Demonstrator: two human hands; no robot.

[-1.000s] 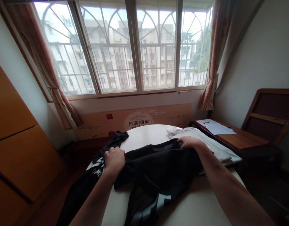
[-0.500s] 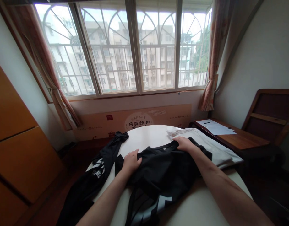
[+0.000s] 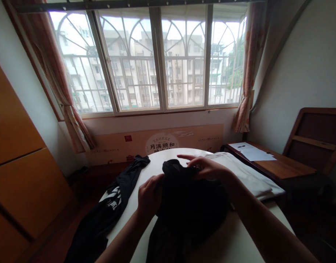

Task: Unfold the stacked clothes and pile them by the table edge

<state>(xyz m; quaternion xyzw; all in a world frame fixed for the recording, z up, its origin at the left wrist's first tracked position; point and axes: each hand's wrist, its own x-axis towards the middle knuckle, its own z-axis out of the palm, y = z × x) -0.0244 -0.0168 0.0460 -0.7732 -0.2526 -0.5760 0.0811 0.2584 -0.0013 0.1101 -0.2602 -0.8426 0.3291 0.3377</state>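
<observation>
A black shirt (image 3: 194,208) is bunched up and raised off the white table (image 3: 154,157), its lower part hanging toward me. At its left edge my left hand (image 3: 149,195) is closed, gripping the fabric. My right hand (image 3: 209,168) pinches the upper right edge, its index finger stretched out to the left. The shirt's front print cannot be seen in the shadow. Left of it, another black garment (image 3: 120,188) with white lettering drapes over the table's edge.
Folded white cloth (image 3: 244,173) lies at the table's right side. Beyond it stands a wooden side table (image 3: 291,166) with papers (image 3: 251,151) and a pen, beside a wooden chair (image 3: 302,128). A printed cardboard panel (image 3: 184,138) is below the window. An orange cabinet (image 3: 17,186) stands left.
The shirt, spread out on the table before, has been lifted and gathered between both hands. My hands have come closer together. The view has tilted slightly up.
</observation>
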